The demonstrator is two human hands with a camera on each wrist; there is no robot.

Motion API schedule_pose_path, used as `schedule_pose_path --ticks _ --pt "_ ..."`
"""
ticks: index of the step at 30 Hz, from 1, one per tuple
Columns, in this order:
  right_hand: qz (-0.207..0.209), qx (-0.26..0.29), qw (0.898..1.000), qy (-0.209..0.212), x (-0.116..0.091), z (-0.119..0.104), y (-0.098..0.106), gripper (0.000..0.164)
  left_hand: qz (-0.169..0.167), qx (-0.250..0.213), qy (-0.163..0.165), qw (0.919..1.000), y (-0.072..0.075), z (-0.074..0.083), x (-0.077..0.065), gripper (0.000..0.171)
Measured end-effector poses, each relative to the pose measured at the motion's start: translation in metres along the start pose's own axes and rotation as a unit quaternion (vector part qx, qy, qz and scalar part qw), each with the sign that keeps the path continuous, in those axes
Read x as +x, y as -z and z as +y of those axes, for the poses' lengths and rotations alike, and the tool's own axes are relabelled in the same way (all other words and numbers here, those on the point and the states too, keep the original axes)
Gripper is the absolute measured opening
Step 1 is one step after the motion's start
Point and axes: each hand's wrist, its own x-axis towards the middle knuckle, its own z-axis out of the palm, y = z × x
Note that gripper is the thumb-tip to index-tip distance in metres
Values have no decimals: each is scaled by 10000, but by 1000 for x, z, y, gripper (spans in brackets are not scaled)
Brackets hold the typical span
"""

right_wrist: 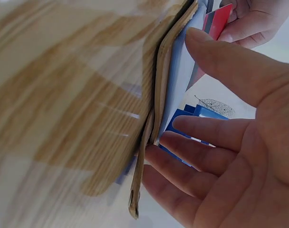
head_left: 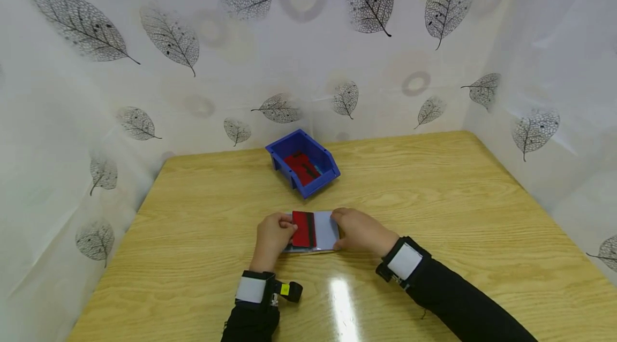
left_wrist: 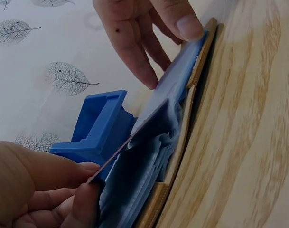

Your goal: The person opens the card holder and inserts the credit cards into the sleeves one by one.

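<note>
On the table lies an open card holder [head_left: 326, 230] with a tan cover [right_wrist: 163, 66] and clear plastic sleeves [left_wrist: 139, 185]. My left hand [head_left: 273, 235] pinches a red card [head_left: 301, 228] with a dark stripe between thumb and fingers, over the holder's left part. Seen edge-on in the left wrist view, the card slants across the sleeves, which bulge apart beneath it. At the holder's right end rests my right hand [head_left: 363, 232], thumb on the near edge and fingers spread toward the far edge, extended and relaxed.
Just behind the holder stands a blue plastic bin [head_left: 320, 185] with red and dark cards [head_left: 300, 165] inside. The wooden table [head_left: 202, 213] meets a leaf-patterned sheet [head_left: 308, 53] at the back and sides. A strap camera [head_left: 289, 291] juts from my left wrist.
</note>
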Motion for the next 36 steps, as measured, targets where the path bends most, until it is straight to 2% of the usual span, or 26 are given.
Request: schedule_pose_path --ticks 10,17,21,24,28,33,36 --pt "-36 -12 9999 -121 0 -2 0 69 -173 193 -90 9996 -6 3 -2 16" --pt "-10 27 9999 -104 -1 -1 0 69 -127 293 -319 9990 -18 8 -2 15" --pt "-27 35 10000 -78 -1 -1 0 69 -226 202 -432 9986 -25 12 -4 15" --pt "-30 37 10000 -59 -2 -1 0 68 -307 321 -559 9974 -28 15 -5 17" --pt "-8 19 10000 -45 -2 -2 0 67 -273 744 -696 9944 -31 19 -6 17" --pt "89 -20 10000 15 -2 0 0 67 -262 905 -771 9926 -35 23 -7 16" --pt "145 141 9998 -6 -2 1 0 69 -210 978 -870 9912 -38 24 -7 17"
